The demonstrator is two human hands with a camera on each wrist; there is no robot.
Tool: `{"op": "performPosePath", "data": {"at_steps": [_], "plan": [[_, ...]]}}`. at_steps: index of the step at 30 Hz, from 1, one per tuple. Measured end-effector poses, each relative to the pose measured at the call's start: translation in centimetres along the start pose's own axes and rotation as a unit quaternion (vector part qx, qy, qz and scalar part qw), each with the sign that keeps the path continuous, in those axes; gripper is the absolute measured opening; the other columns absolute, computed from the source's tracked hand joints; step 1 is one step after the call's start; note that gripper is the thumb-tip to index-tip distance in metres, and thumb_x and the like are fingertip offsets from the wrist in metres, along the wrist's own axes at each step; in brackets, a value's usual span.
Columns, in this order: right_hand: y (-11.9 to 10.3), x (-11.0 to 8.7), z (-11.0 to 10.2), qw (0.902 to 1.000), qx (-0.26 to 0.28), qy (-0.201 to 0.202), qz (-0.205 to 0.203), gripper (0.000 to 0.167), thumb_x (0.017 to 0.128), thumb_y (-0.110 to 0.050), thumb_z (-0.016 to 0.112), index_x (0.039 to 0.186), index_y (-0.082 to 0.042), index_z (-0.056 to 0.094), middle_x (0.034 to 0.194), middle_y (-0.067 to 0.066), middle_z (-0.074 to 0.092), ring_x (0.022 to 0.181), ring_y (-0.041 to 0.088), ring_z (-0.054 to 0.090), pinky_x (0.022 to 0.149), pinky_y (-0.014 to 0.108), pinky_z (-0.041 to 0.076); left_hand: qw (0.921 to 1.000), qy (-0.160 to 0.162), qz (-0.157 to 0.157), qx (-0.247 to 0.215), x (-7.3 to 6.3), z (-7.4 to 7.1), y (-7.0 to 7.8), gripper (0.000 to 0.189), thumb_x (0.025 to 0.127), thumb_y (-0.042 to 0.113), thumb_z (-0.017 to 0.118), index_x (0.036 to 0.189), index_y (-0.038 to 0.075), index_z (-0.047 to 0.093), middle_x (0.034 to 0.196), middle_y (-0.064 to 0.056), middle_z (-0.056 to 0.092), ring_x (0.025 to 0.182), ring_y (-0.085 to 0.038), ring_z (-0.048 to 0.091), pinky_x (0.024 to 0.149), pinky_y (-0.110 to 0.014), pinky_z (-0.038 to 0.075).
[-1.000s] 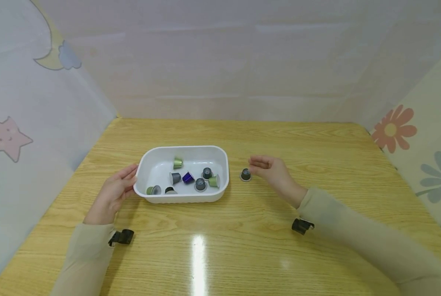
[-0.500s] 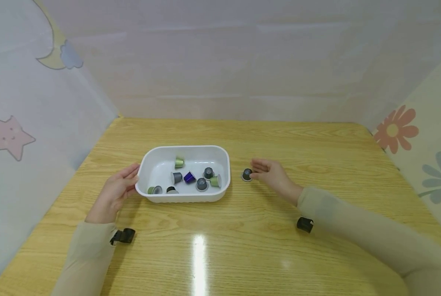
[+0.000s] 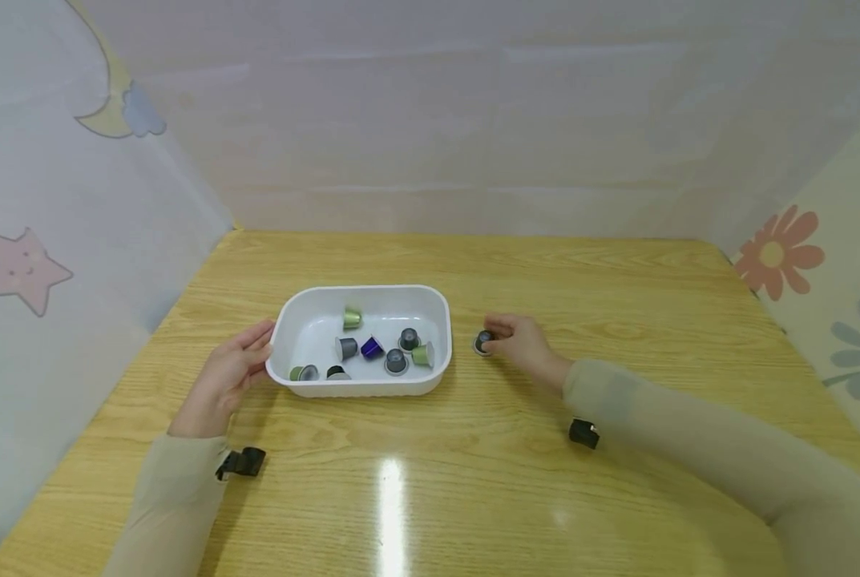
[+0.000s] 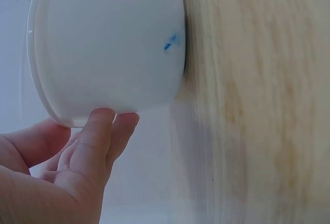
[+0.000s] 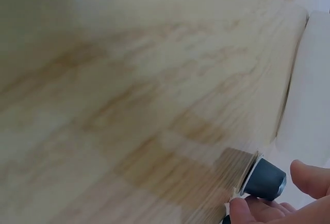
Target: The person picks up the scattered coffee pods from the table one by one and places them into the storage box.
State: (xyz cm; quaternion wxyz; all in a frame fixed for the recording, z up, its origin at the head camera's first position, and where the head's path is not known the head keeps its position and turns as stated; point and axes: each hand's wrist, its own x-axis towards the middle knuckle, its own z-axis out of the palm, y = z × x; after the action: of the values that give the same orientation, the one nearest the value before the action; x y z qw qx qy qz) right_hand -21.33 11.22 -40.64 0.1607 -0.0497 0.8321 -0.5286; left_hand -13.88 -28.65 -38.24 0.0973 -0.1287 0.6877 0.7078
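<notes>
A white plastic tub stands on the table with several coffee capsules inside, among them a purple one, a green one and a dark grey one. My left hand rests against its left end; in the left wrist view the thumb meets the rim while fingertips touch the outer wall. Right of the tub a dark grey capsule stands on its silver rim. My right hand surrounds it, with a gap between thumb and capsule. Some right fingers are hidden behind the capsule.
The wooden table carries the tub and the lone capsule. White sheeting rises behind it, and printed walls close in both sides. A black clip sits at the left wrist, another black clip at the right.
My right hand has closed in around the lone capsule, its fingers now bent nearer to it. The left hand stays against the tub. The whole view has shifted slightly.
</notes>
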Motion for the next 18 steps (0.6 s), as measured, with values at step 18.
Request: {"op": "performPosePath", "data": {"at_steps": [18], "plan": [[-0.12,0.52,0.58,0.9988,-0.039,0.029,0.005,0.042,0.092,0.004,0.062,0.133,0.01,0.053,0.133,0.026,0.054,0.124,0.034,0.052,0.099,0.039,0.046,1.0,0.0,-0.002,-0.001,-0.02,0.15,0.01,0.058,0.104,0.003,0.04,0.155,0.004,0.013,0.158,-0.015,0.013,0.091,0.007,0.06,0.078,-0.017,0.051]]}}
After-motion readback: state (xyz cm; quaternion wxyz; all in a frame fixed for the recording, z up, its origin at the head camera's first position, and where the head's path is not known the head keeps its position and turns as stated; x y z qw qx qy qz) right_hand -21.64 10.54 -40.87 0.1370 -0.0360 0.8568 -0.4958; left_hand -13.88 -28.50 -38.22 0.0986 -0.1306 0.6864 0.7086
